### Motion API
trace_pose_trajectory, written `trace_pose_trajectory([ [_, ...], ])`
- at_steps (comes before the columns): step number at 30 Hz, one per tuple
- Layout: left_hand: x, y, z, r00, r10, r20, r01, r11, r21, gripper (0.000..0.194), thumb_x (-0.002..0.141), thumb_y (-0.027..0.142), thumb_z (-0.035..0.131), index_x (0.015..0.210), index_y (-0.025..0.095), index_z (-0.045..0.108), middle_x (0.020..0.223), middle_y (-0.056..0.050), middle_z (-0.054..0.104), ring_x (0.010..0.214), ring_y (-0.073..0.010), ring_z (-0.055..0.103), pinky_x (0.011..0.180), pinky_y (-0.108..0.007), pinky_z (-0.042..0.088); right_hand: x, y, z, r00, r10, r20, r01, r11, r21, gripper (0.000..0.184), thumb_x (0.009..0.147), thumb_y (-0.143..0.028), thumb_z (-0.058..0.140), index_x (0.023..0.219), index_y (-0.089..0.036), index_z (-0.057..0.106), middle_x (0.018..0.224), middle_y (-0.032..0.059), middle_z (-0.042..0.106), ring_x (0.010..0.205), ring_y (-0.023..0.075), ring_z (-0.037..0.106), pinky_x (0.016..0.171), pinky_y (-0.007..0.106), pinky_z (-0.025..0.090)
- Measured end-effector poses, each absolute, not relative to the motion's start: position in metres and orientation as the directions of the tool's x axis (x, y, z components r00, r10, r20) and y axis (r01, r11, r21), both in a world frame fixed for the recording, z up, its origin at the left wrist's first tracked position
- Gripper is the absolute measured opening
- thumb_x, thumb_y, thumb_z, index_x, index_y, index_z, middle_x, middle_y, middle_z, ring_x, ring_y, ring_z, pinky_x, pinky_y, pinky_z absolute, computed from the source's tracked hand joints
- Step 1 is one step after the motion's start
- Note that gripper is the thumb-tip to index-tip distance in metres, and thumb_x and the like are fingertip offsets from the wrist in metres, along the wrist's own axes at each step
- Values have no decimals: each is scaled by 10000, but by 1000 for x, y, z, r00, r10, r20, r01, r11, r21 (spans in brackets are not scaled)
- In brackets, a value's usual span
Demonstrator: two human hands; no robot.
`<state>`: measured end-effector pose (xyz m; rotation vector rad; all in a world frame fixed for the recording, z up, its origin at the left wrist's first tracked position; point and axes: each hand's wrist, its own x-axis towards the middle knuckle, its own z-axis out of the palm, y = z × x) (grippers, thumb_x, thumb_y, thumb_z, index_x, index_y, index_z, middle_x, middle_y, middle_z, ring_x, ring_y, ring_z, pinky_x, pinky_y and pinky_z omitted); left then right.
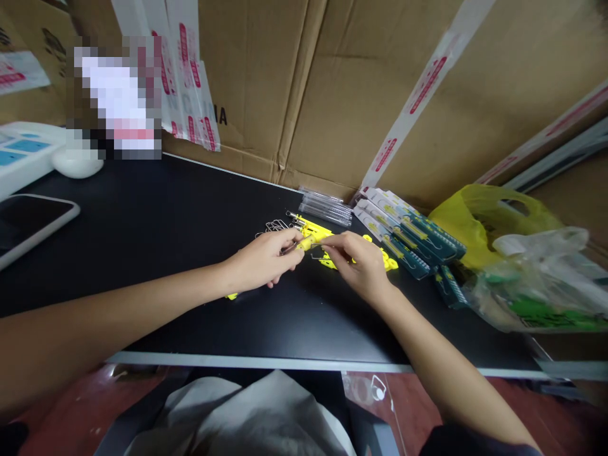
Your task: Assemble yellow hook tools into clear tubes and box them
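We see left hand gripping yellow piece, right hand pinching at its end; metal hooks just behind it, clear tubes farther back, printed packs to its right

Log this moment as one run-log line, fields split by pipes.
left hand: holds yellow piece | right hand: fingertips at its end | nearby: yellow parts, wire pieces | beyond: clear plastic strips, printed packs

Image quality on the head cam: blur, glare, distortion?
Head view: wide-angle stretch toward the edges, soft forearms, faint sheen on the black tabletop, shadow beneath the right hand, pixelated patch upper left.
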<state>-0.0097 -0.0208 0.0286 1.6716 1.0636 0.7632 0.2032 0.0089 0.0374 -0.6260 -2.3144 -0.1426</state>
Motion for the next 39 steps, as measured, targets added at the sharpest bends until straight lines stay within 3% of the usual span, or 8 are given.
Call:
trace_pose_trajectory([
  [7,-12,-21,29,440,898,6,415,-209,886,195,891,306,446,998,186,556,672,59,513,398,-63,460,373,-184,394,204,9,36,-665,459,589,507,856,-95,140,926,-138,541,1004,-206,636,928,49,732,840,167,684,738,272,519],
  [20,-14,-20,34,441,895,66,613,-354,707,150,863,295,467,884,182,563,649,51,539,486,-96,514,502,-217,348,202,7,39,-679,551,486,557,817,-149,247,929,-93,464,1082,-206,622,1023,68,725,883,190,678,759,298,512],
  [28,-12,-23,32,452,891,-53,487,-197,851,232,911,432,422,857,216,487,600,74,482,371,-92,476,380,-206,385,203,6,40,-703,530,474,552,827,-107,259,940,-100,428,1088,-194,619,961,78,707,857,195,660,738,299,498],
  [32,-12,-23,28,451,891,-55,446,-172,878,366,919,563,382,829,218,465,583,72,479,348,-84,466,353,-199,380,201,3,41,-714,543,442,571,817,-81,259,944,-112,416,1083,-187,621,904,82,689,823,205,648,689,304,486],
  [35,-12,-23,27,455,889,-39,432,-182,883,378,932,567,366,833,215,463,545,80,453,336,-76,457,355,-185,379,198,1,43,-724,532,440,553,828,-92,241,952,-122,411,1071,-188,610,919,81,682,847,202,643,716,312,489],
  [37,-12,-24,28,460,887,-27,412,-187,892,362,943,546,362,838,215,463,533,83,441,333,-71,452,349,-175,375,196,-1,42,-707,533,464,534,833,-144,219,951,-126,426,1067,-204,594,922,65,672,869,191,640,750,316,493],
  [39,-13,-23,30,461,887,-7,380,-190,905,341,950,527,366,847,217,461,539,85,439,332,-65,444,338,-165,365,191,-4,40,-620,606,499,519,793,-317,193,940,-151,472,1099,-229,549,819,18,633,765,158,626,691,291,495],
])
